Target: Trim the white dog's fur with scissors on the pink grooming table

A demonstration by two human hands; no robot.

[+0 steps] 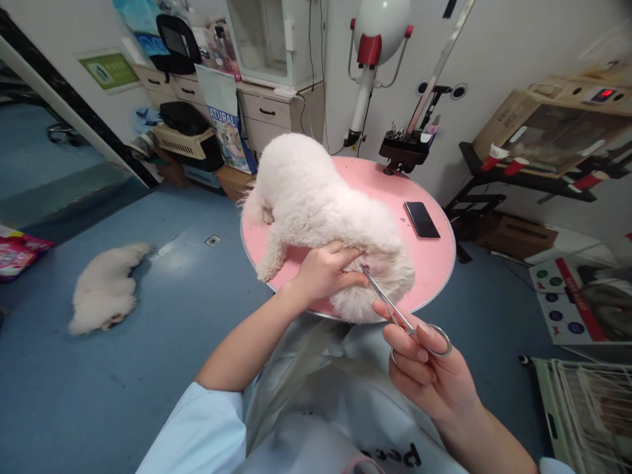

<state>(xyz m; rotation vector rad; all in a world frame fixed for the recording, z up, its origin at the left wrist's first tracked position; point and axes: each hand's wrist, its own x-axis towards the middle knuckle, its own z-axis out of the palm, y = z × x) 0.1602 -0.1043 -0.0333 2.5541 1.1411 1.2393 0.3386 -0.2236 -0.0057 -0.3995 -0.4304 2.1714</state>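
A white fluffy dog [306, 184] is on the round pink table [429, 276], its head toward the near right edge. My left hand [328, 266] is at the dog's ear [378, 266], fingers above and thumb below, holding it with the pinkish inner skin showing. In my right hand [429, 368] is a slim metal hemostat [388, 299], with thumb and fingers at its ring handles. Its tip reaches the inside of the ear, close to my left thumb. Whether the jaws grip anything is too small to tell.
A phone [422, 220] lies on the table's right side. Behind it stand a tool holder [405, 148] on a post and a white dryer [380, 33]. A second white dog [106, 286] lies on the blue floor at left. A wire cage [587, 408] is at lower right.
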